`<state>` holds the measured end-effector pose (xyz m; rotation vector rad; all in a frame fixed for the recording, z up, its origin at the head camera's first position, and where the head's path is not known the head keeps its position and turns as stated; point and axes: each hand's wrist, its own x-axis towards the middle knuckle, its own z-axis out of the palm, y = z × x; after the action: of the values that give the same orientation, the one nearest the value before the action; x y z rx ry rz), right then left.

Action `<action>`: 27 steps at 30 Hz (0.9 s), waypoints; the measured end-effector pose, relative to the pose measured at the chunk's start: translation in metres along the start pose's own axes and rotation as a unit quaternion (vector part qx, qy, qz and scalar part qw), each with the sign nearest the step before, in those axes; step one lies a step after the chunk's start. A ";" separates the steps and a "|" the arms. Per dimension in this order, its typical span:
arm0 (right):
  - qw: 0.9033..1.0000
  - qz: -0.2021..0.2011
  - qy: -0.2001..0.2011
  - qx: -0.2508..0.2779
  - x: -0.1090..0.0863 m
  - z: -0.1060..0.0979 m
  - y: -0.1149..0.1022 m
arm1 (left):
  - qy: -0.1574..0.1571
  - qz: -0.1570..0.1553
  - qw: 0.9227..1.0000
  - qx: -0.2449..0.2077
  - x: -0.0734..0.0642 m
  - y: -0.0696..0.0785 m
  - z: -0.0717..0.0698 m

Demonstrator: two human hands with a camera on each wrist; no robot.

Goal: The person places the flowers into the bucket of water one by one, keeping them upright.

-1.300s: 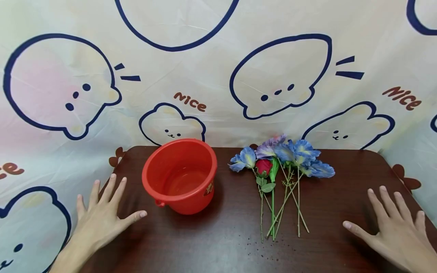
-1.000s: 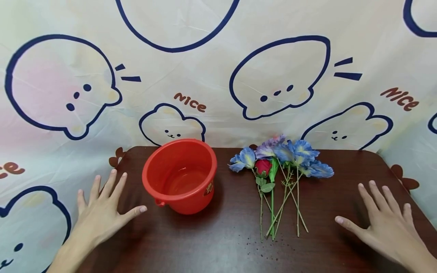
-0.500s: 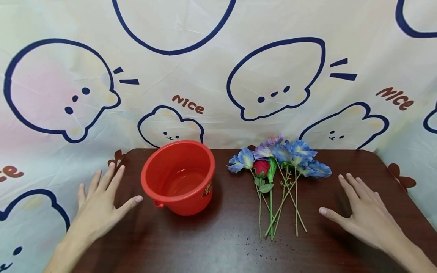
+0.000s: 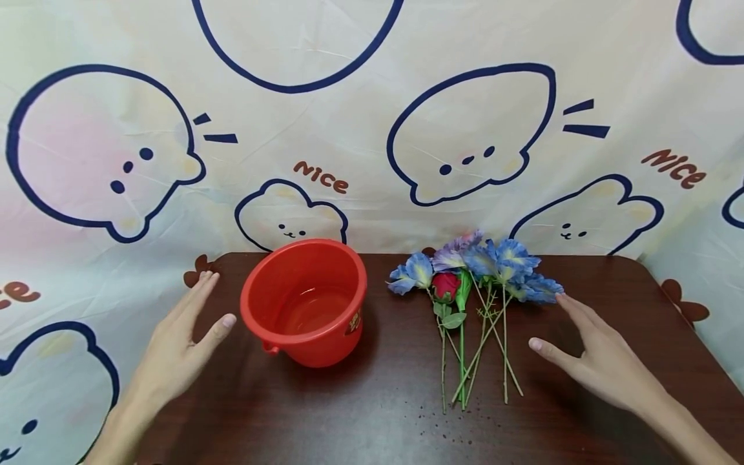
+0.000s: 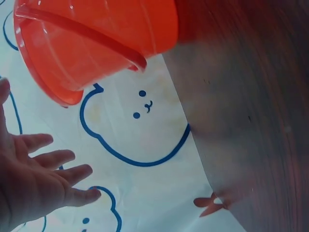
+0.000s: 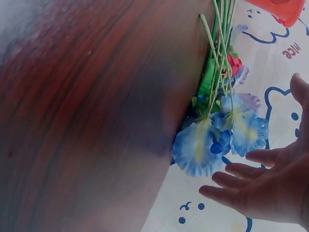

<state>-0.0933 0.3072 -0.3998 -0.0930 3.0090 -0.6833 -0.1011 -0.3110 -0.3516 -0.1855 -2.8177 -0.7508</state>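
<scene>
A red plastic bucket (image 4: pixel 325 345) with some water inside stands on the left half of the dark wooden table. Just left of it my left hand (image 4: pixel 174 349) hovers, thumb apart and fingers extended, holding nothing. To the right lies a loose bunch of artificial flowers (image 4: pixel 502 261): blue and purple irises, a red rose (image 4: pixel 445 286) and long green stems crossing toward me. My right hand (image 4: pixel 610 358) is at the right of the bunch, fingertips close to the rightmost blue bloom, nothing held. The right wrist view shows its fingers (image 6: pixel 231 181) extended near the blue petals.
Small dark droplets (image 4: pixel 447 426) dot the table (image 4: pixel 325 420) in front of the stems. Behind and along both sides hangs a pale curtain (image 4: pixel 372 142) printed with cartoon bears. On the bucket's side lies its handle (image 5: pixel 87 31).
My right hand has moved left toward the flowers. My left hand has turned, its fingers closer together, and come slightly nearer the bucket. Bucket and flowers stay where they were.
</scene>
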 end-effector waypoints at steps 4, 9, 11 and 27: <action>1.000 0.007 -0.003 0.018 0.004 0.001 -0.003 | 0.020 -0.001 0.999 -0.033 0.000 0.005 0.001; 0.999 0.016 0.000 0.051 0.010 0.003 -0.006 | 0.043 -0.005 0.997 -0.062 0.000 0.010 0.005; 0.998 0.017 0.005 0.068 0.012 0.004 -0.006 | 0.050 -0.003 0.995 -0.085 0.001 0.013 0.008; 0.968 0.000 0.015 0.252 0.030 0.017 -0.015 | 0.075 0.005 0.970 -0.230 0.002 0.023 0.029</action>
<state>-0.1217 0.2847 -0.4099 -0.0581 2.7528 -1.4280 -0.1040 -0.2762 -0.3649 -0.2048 -2.4591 -1.3451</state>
